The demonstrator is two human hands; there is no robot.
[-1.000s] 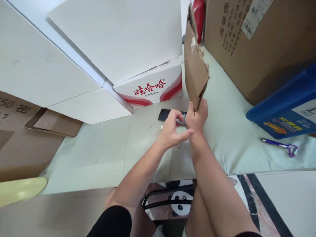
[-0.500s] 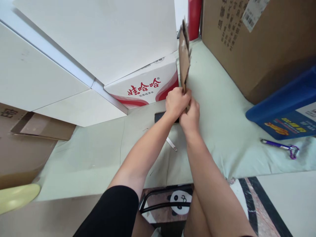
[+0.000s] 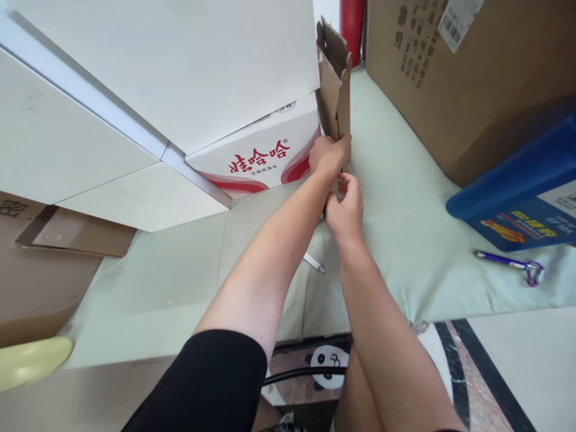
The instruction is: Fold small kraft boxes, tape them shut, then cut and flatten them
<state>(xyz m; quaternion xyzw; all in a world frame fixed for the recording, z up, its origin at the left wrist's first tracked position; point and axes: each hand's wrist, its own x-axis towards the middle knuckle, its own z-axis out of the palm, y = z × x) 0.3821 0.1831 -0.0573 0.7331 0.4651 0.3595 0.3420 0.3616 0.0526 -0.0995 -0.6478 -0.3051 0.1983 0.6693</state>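
My left hand (image 3: pixel 327 155) is closed around the lower part of a brown cardboard box (image 3: pixel 330 90). The box stands upright, narrow and partly spread, with a gap between its walls and ragged flaps at the top. Just below, my right hand (image 3: pixel 347 207) has its fingers curled and its thumb apart from them, close to the box's lower end. Whether its fingertips touch the cardboard I cannot tell. Beneath the hands, a dark flat object (image 3: pixel 323 215) is almost fully hidden by my left forearm. A slim pale tool (image 3: pixel 314 263) lies on the pale green cloth (image 3: pixel 265 240).
A white-and-red carton (image 3: pixel 261 162) sits at the left beneath a white cabinet (image 3: pixel 202 66). On the right are a large cardboard carton (image 3: pixel 450 78), a blue container (image 3: pixel 517 192) and a purple tool (image 3: pixel 508 261). A red object (image 3: pixel 351 30) stands behind.
The flattened cardboard has spread into a narrow box shape. My left hand has moved up slightly with it. My right hand's fingers have loosened and come away below the left hand.
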